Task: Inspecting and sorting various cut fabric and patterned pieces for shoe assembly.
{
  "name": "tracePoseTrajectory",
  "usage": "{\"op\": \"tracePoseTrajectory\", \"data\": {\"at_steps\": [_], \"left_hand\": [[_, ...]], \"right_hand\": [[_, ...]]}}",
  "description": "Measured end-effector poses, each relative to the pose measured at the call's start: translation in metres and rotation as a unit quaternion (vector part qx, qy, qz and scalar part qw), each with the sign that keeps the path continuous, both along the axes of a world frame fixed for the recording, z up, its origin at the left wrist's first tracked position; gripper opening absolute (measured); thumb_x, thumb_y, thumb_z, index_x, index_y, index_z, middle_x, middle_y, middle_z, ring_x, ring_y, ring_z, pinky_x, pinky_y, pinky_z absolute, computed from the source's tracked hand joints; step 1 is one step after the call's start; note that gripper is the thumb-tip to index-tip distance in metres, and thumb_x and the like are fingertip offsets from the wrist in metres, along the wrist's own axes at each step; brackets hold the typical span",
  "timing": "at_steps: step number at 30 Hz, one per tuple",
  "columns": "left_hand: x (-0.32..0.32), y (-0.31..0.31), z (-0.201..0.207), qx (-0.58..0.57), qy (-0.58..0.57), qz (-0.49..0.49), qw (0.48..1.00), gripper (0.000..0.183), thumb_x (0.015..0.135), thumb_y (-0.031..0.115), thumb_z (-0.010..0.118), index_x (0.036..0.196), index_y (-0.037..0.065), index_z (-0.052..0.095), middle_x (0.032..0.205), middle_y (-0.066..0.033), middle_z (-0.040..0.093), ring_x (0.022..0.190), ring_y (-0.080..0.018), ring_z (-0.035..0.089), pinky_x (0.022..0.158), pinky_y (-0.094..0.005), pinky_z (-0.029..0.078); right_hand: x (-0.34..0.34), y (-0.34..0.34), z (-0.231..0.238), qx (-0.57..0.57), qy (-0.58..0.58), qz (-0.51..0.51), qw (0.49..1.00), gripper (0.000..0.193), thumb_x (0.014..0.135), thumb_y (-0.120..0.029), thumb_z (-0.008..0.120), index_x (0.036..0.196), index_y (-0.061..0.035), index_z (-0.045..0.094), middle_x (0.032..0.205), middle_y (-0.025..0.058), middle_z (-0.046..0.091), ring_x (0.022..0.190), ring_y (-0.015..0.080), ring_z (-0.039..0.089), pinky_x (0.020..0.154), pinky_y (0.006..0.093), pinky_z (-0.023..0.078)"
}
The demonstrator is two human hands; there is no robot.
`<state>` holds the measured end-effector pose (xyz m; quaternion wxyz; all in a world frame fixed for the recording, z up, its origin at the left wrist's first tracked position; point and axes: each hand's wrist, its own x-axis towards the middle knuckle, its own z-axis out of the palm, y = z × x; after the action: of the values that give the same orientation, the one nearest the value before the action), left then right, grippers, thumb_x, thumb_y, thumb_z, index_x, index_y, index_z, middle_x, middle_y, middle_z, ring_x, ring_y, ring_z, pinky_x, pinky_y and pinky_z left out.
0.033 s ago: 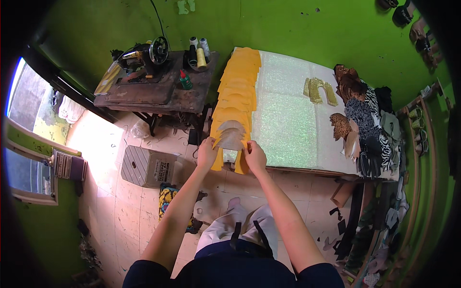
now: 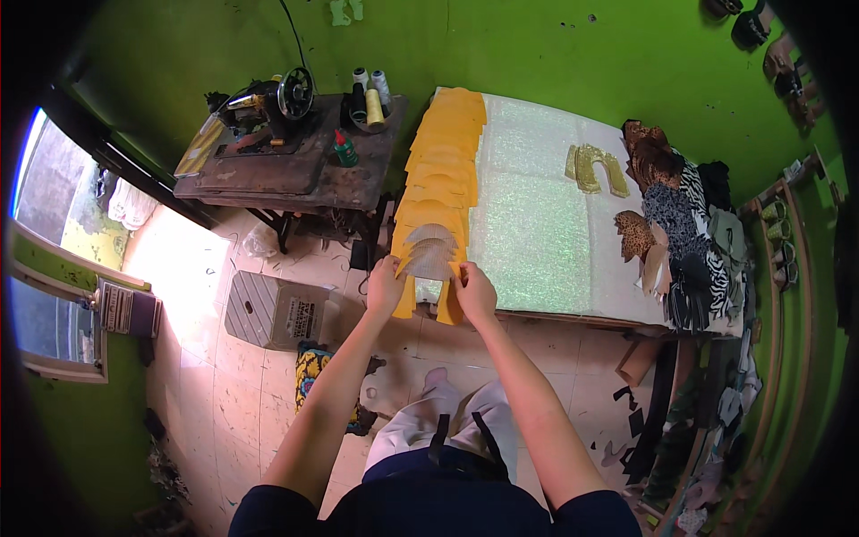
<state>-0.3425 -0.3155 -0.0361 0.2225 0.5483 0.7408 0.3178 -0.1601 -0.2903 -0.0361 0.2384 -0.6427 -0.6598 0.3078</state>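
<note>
1. The left hand (image 2: 386,285) and right hand (image 2: 476,289) are at the near-left corner of the white-covered table (image 2: 617,282), fingertips closed in a pinch on either side of a grey mesh-like piece (image 2: 428,263); I cannot tell whether they grip that piece, the yellow beneath, or both.
2. More grey pieces overlap just behind it, lying on yellow pieces (image 2: 438,188) that run in an overlapping row along the table's left edge to the far-left corner.
3. Left of the table, on the floor (image 2: 242,380), a grey ribbed box (image 2: 259,309) carries dark block lettering on its side, partly readable; a patterned cloth (image 2: 313,374) lies just beside it.
4. A shimmering sheet (image 2: 532,242) covers the table's middle, from near edge to far.
5. Toward the right edge lie leopard-print pieces (image 2: 633,234) and zebra-print pieces (image 2: 718,282).
6. Gold curved pieces (image 2: 586,174) lie toward the far-right corner.
7. Beyond the box, a dark sewing table (image 2: 268,179) bears a sewing machine (image 2: 267,106); near its right edge stand a green bottle (image 2: 346,154), its markings too small to read, and thread cones (image 2: 374,107).
</note>
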Motion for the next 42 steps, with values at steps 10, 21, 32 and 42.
{"op": "tracePoseTrajectory", "data": {"at_steps": [10,21,32,42], "left_hand": [[0.006,0.000,-0.002,-0.003,0.043,0.007,0.999,0.029,0.072,0.007,0.061,0.097,0.002,0.048,0.090,-0.0153,0.053,0.081,-0.0333,0.055,0.070,-0.0398,0.045],[0.036,-0.008,-0.002,0.074,0.326,-0.114,0.936,0.043,0.077,0.022,0.051,0.116,0.003,0.046,0.124,-0.0124,0.040,0.115,-0.0272,0.038,0.094,-0.0394,0.032],[0.053,-0.014,-0.005,0.030,0.321,-0.139,0.936,0.045,0.081,0.027,0.047,0.119,0.002,0.046,0.132,-0.0164,0.034,0.124,-0.0278,0.030,0.101,-0.0421,0.023],[0.159,0.077,0.027,0.094,0.266,-0.213,0.936,0.018,0.078,0.021,0.050,0.082,0.005,0.059,0.082,-0.0090,0.057,0.078,-0.0237,0.055,0.070,-0.0365,0.042]], "right_hand": [[0.000,-0.002,-0.015,0.165,-0.063,0.043,0.983,0.016,0.077,-0.018,0.058,0.088,-0.0075,0.053,0.078,0.0091,0.058,0.071,0.0276,0.058,0.058,0.0381,0.046],[-0.008,-0.008,-0.021,0.267,-0.189,0.208,0.922,0.042,0.080,-0.020,0.050,0.116,0.0002,0.047,0.126,0.0136,0.043,0.122,0.0262,0.035,0.098,0.0412,0.030],[0.003,-0.012,-0.026,0.203,-0.194,0.259,0.924,0.054,0.083,-0.025,0.045,0.130,-0.0031,0.031,0.139,0.0118,0.026,0.130,0.0238,0.022,0.105,0.0452,0.015],[0.110,0.070,0.011,0.259,-0.081,0.206,0.940,0.034,0.075,-0.008,0.053,0.110,-0.0058,0.052,0.092,0.0110,0.060,0.090,0.0250,0.056,0.085,0.0399,0.040]]}}
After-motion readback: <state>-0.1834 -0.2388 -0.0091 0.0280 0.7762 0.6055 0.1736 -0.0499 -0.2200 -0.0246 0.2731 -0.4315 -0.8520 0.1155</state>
